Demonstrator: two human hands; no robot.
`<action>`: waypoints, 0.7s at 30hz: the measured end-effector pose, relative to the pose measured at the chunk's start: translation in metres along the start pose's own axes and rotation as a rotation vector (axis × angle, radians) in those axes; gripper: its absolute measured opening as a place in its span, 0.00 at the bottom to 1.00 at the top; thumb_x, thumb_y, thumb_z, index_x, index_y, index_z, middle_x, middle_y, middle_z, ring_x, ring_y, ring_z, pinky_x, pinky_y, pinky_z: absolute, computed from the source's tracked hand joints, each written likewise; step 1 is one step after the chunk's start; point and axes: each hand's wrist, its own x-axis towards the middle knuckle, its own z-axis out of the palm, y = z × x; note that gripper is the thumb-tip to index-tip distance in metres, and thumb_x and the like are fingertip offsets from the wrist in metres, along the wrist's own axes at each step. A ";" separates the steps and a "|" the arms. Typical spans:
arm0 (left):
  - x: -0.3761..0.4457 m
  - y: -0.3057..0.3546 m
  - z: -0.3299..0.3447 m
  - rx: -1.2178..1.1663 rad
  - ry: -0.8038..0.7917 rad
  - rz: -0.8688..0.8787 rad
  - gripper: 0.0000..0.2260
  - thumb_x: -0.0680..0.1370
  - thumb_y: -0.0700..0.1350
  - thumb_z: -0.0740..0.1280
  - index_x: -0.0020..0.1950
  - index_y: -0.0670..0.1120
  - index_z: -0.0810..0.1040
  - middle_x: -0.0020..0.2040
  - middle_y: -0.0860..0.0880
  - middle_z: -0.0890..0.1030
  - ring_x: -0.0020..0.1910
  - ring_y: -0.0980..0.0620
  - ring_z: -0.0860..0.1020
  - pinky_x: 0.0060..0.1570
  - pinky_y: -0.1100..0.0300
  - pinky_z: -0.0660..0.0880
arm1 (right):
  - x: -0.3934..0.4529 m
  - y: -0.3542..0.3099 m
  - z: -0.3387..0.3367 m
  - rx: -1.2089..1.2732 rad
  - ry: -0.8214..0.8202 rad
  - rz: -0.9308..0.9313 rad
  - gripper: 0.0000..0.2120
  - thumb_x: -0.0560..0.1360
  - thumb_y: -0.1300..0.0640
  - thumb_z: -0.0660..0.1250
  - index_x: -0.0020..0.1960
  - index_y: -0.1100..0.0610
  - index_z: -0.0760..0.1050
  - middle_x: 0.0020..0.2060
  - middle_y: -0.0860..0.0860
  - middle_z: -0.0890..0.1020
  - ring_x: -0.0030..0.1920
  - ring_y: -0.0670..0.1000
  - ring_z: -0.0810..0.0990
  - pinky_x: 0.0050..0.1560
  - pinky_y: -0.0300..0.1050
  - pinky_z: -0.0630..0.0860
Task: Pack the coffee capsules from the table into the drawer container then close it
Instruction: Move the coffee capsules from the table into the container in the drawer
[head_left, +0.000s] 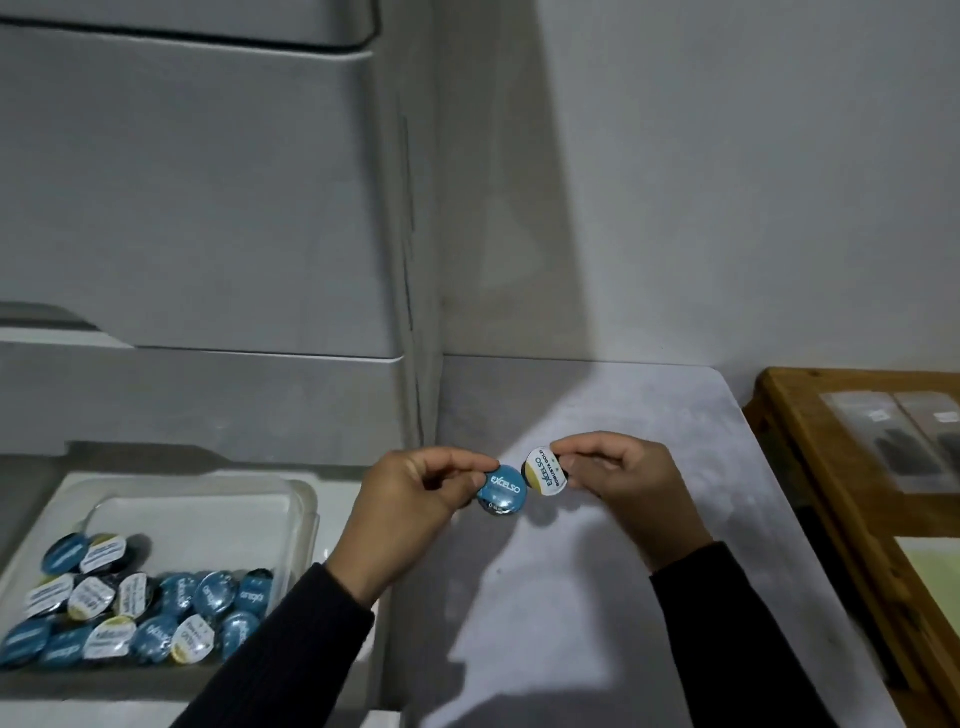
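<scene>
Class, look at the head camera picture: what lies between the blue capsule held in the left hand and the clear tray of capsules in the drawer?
In the head view, only the left hand itself and a bare strip of white drawer separate the blue capsule from the clear tray.

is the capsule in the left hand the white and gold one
No, the left hand pinches the blue capsule; the white and gold capsule is in the right hand.

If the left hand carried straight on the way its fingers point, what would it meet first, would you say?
Probably the white-lidded capsule held by the right hand; the left hand and its blue capsule point toward it, though depth is unclear.
</scene>
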 end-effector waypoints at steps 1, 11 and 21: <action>-0.006 0.002 -0.012 0.018 -0.006 0.004 0.12 0.73 0.35 0.69 0.40 0.53 0.84 0.40 0.51 0.86 0.40 0.56 0.82 0.45 0.65 0.78 | -0.006 -0.006 0.008 0.004 -0.016 -0.012 0.14 0.70 0.73 0.66 0.37 0.56 0.81 0.28 0.46 0.84 0.31 0.42 0.81 0.36 0.32 0.78; -0.056 -0.010 -0.185 0.394 0.012 0.050 0.09 0.72 0.41 0.72 0.41 0.56 0.85 0.40 0.62 0.84 0.39 0.68 0.80 0.41 0.78 0.71 | -0.045 -0.039 0.151 -0.014 -0.229 -0.016 0.16 0.70 0.73 0.65 0.36 0.54 0.83 0.31 0.50 0.85 0.34 0.46 0.81 0.38 0.34 0.79; -0.023 -0.083 -0.301 0.590 -0.128 -0.044 0.07 0.74 0.40 0.70 0.43 0.52 0.84 0.38 0.61 0.82 0.38 0.69 0.79 0.38 0.80 0.70 | -0.019 -0.003 0.297 -0.393 -0.318 0.128 0.14 0.70 0.63 0.69 0.32 0.46 0.81 0.38 0.47 0.85 0.42 0.47 0.83 0.52 0.50 0.80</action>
